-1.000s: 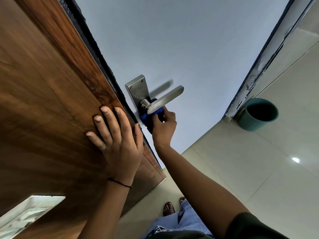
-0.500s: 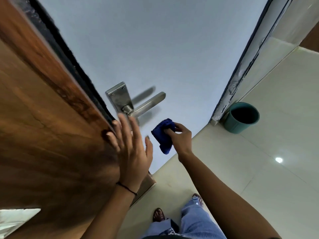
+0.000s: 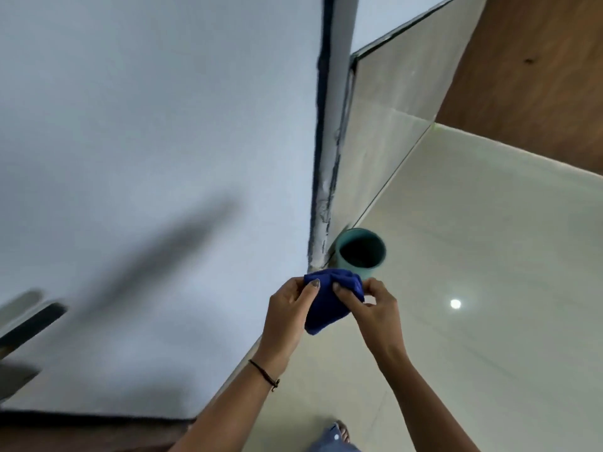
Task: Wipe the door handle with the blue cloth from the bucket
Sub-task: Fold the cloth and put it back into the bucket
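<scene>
Both hands hold the bunched blue cloth in front of me, low in the view. My left hand pinches its left side and my right hand pinches its right side. Just beyond the cloth, the teal bucket stands on the floor against the foot of the door frame; its inside looks dark. The door handle is a blurred metal lever at the far left edge, well away from both hands.
The white door face fills the left half, with its dark edge along the bottom left. The white door frame rises behind the bucket. Glossy pale floor tiles spread to the right, and a wooden panel stands at top right.
The view has swung right, away from the handle. My right hand pulled the cloth off the handle, my left hand left the door edge, and both now hold the cloth near the bucket.
</scene>
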`<state>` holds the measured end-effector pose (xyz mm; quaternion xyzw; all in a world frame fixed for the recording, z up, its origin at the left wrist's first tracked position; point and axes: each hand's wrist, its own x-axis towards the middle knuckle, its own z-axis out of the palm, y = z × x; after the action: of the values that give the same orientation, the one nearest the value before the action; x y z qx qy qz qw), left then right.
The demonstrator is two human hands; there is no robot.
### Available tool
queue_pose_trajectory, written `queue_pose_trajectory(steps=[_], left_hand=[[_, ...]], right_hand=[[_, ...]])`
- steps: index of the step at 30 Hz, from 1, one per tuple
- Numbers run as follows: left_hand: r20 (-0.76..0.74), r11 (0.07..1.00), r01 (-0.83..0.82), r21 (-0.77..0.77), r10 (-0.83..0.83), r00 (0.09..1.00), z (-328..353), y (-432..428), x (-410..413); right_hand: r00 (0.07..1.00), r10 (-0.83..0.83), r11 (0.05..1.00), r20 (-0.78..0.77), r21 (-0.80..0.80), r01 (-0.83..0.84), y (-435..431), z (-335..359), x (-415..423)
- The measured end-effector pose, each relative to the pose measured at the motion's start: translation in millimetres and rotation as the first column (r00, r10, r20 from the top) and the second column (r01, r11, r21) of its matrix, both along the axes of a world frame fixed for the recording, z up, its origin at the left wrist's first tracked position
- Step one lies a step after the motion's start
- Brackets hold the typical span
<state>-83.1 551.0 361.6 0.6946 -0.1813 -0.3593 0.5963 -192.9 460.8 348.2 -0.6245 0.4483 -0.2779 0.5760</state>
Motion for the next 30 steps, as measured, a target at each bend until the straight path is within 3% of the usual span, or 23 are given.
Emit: queue_pose_trajectory(steps=[4, 10, 13, 16, 19, 24, 30], left_hand=[[-0.13, 0.995, 0.066, -0.078, -0.076, 0.989, 5, -92, -30], [-0.084, 0.98, 0.185, -0.073, -0.191, 0.978, -8, -204, -32], [-0.133, 0.974, 0.228, -0.005, -0.226, 0.965, -30, -262, -18], [-0.299, 0.944, 0.329, 0.012, -0.311, 0.902, -63, -323, -2], [-0.293, 0.941, 0.323, 0.096, -0.283, 0.913, -108, -385, 22], [-0.328, 0.96, 0.111, 0.256, -0.022, 0.945, -177, -471, 58], [-0.386, 0.909, 0.055, 0.414, 0.12, 0.915, -298, -553, 88]], right_hand=[[0.987, 0.034, 0.995, 0.159, 0.092, -0.05, -80, 15, -35], [0.958, -0.076, 0.973, 0.275, 0.232, 0.01, -185, 19, -48], [0.945, -0.249, 0.943, 0.214, 0.274, 0.186, -237, -3, -29], [0.938, -0.324, 0.906, 0.124, 0.327, 0.269, -299, -33, 0], [0.958, -0.285, 0.875, 0.03, 0.415, 0.247, -370, -72, 28], [0.998, -0.042, 0.792, -0.055, 0.606, 0.067, -458, -146, 62], [0.957, 0.033, 0.831, -0.289, 0.539, 0.134, -536, -278, 107]])
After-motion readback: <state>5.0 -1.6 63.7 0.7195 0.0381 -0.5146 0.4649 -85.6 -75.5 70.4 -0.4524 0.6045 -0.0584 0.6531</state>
